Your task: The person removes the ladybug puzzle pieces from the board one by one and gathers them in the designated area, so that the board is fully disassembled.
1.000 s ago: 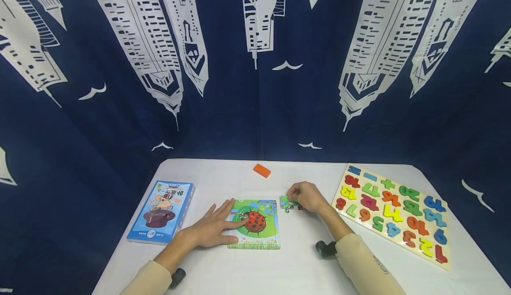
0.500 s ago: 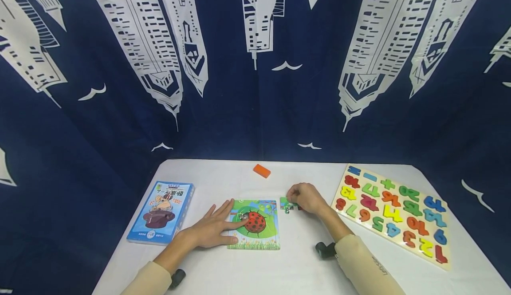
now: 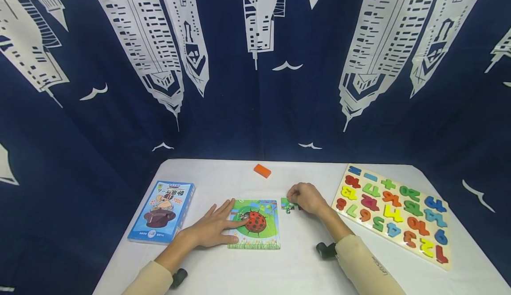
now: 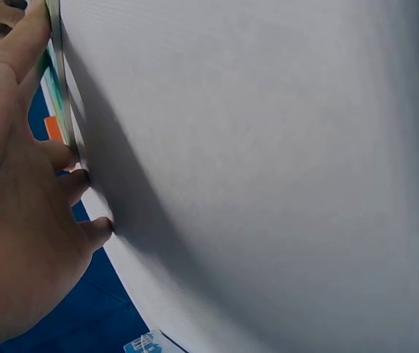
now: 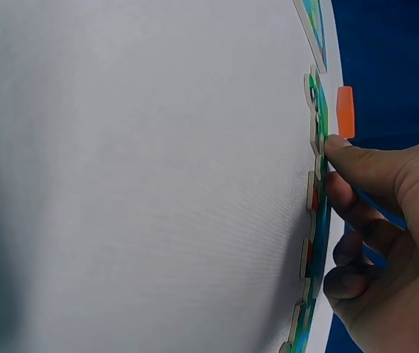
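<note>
A square ladybug picture puzzle (image 3: 261, 238) lies on the white table. My left hand (image 3: 211, 229) rests with spread fingers on its left side, the index finger reaching the ladybug; in the left wrist view the left hand (image 4: 26, 176) is at the puzzle's edge. Just right of the puzzle, my right hand (image 3: 308, 197) pinches a small green puzzle piece between thumb and index finger, mostly covered by the fingers. Beside the fingertips lies a green jigsaw piece (image 3: 285, 202). The right wrist view shows several loose pieces (image 5: 314, 110) in a row along the table by the right hand (image 5: 393, 213).
An orange block (image 3: 262, 171) lies near the table's back edge. On the left is a blue game box (image 3: 159, 213); on the right stands a board of coloured numbers (image 3: 393, 217). A dark blue curtain (image 3: 255, 117) with white buildings hangs behind the table.
Almost nothing differs. The right hand's fingers have shifted very slightly over the pieces, while the left hand stays in place on the puzzle.
</note>
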Tool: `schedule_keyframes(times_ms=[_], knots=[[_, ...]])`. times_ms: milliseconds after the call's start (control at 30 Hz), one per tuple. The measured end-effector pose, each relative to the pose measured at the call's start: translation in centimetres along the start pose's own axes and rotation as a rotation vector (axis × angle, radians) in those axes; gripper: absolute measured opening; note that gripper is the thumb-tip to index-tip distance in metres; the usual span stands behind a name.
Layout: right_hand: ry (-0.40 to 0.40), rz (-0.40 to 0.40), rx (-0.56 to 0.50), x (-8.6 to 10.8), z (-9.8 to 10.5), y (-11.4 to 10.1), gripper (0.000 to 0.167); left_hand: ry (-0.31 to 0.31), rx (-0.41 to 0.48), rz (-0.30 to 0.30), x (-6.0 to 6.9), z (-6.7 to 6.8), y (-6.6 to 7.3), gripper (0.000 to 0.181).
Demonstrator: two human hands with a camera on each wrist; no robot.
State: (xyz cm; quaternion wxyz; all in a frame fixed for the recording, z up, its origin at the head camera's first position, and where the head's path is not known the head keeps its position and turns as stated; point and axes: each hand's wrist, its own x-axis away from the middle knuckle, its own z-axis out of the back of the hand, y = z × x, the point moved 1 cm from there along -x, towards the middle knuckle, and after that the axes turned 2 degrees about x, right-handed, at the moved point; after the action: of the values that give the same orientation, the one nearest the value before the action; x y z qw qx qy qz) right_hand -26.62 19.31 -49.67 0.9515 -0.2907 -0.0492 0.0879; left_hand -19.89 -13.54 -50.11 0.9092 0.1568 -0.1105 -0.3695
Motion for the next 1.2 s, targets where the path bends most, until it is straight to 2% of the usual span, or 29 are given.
schedule_keyframes(times_ms=[533, 767, 900, 1067, 1200], knots=[[-0.007, -0.012, 0.025, 0.1, -0.2, 0.3, 0.004, 0.026, 0.014, -0.003, -0.2, -0.5, -0.3, 0.059], [-0.015, -0.014, 0.005, 0.1, -0.1, 0.2, 0.003, 0.028, 0.016, -0.003, -0.2, -0.2, 0.0, 0.059], [0.018, -0.005, 0.019, 0.0, -0.1, 0.3, 0.003, 0.022, 0.025, 0.001, -0.1, 0.0, 0.0, 0.059], [0.062, 0.023, 0.026, 0.6, 0.3, -0.3, 0.004, 0.015, 0.038, 0.005, -0.1, 0.1, -0.1, 0.058], [0.071, 0.088, 0.011, 1.7, 0.5, -1.5, 0.005, 0.028, 0.038, -0.007, 0.0, 0.3, -0.1, 0.056]])
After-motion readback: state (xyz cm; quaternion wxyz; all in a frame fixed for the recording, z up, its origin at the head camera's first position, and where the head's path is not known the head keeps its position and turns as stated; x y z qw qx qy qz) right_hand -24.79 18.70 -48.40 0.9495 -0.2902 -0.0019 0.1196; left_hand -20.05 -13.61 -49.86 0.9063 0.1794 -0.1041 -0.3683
